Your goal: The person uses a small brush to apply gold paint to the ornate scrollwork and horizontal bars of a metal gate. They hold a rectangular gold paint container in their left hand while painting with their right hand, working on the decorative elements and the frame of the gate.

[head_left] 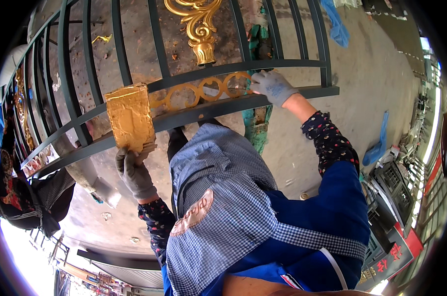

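Observation:
My left hand (135, 175), in a grey glove, grips the lower edge of a flat board (130, 116) thickly coated in gold paint. That board is in front of the dark metal railing (199, 113) and hides part of its lower rails. To the right, my right hand (273, 88), also gloved, is closed at the end of a row of gold rings (199, 93) set between the two lower rails. Whatever its fingers hold is hidden. Above the rings, a gold scroll ornament (202, 29) stands among the upright bars.
Green-stained supports (257, 130) run beneath the railing. Another person's dark clothing (41, 197) shows at the left, beside the railing's far end. Blue cloths (378, 143) lie on the concrete floor (351, 98) at the right. Dark metal frames (393, 185) are stacked at the right edge.

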Action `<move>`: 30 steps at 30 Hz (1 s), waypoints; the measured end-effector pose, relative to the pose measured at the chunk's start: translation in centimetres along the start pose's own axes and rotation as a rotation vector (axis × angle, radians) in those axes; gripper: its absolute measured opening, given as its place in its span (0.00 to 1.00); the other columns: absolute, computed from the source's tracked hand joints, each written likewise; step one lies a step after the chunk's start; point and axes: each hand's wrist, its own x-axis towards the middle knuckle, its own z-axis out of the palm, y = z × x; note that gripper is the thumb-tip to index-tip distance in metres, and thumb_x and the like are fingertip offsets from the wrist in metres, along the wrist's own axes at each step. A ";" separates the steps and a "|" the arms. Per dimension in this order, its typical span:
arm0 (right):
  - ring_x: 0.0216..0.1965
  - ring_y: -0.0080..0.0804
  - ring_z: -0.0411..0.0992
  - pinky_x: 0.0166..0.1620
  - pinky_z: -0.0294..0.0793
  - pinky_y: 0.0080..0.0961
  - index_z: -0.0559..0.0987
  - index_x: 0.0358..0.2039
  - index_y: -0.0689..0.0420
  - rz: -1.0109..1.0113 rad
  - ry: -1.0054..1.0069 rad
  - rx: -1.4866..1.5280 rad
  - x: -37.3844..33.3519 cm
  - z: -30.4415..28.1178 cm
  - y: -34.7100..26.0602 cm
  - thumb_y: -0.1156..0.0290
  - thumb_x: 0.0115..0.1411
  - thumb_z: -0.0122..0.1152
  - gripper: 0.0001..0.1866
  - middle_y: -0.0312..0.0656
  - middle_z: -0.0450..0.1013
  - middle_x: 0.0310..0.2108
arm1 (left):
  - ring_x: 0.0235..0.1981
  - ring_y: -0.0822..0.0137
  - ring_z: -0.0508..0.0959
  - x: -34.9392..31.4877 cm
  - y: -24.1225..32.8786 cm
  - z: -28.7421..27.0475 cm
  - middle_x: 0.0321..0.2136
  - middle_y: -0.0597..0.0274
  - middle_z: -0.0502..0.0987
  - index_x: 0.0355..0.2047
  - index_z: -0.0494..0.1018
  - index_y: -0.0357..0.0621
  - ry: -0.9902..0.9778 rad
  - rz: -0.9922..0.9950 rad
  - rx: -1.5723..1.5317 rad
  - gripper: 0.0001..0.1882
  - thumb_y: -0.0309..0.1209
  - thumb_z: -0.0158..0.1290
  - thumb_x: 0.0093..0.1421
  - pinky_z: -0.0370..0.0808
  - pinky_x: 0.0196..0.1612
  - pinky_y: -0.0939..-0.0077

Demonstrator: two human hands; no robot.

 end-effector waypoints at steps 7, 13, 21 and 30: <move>0.44 0.36 0.73 0.44 0.75 0.35 0.78 0.37 0.48 0.075 -0.006 -0.055 -0.4 0.9 0.7 0.74 0.54 0.57 0.10 0.37 0.70 0.40 | 0.39 0.70 0.75 -0.2 -0.3 0.4 0.40 0.62 0.76 0.42 0.75 0.42 -0.016 -0.015 -0.029 0.09 0.23 0.52 0.61 0.74 0.49 0.74; 0.42 0.47 0.73 0.44 0.74 0.40 0.76 0.39 0.52 0.471 0.325 0.467 -0.9 -2.9 -2.1 0.73 0.54 0.59 0.11 0.41 0.72 0.43 | 0.41 0.71 0.75 -0.4 -0.9 0.7 0.40 0.64 0.77 0.42 0.76 0.42 -0.118 -0.048 -0.074 0.09 0.23 0.53 0.61 0.72 0.49 0.74; 0.32 0.34 0.75 0.32 0.75 0.27 0.75 0.43 0.59 0.304 0.693 0.860 2.9 -10.2 -12.5 0.76 0.52 0.66 0.17 0.43 0.72 0.34 | 0.34 0.74 0.75 -0.9 -1.3 3.8 0.34 0.65 0.78 0.38 0.76 0.38 -0.120 -0.115 -0.016 0.07 0.19 0.53 0.60 0.73 0.41 0.82; 0.32 0.45 0.75 0.34 0.74 0.39 0.74 0.40 0.55 0.099 0.686 0.687 7.0 -13.4 -17.5 0.74 0.50 0.65 0.16 0.44 0.73 0.32 | 0.34 0.75 0.77 -2.4 -1.3 5.1 0.36 0.64 0.78 0.41 0.76 0.37 -0.179 -0.169 -0.029 0.08 0.20 0.51 0.62 0.78 0.38 0.81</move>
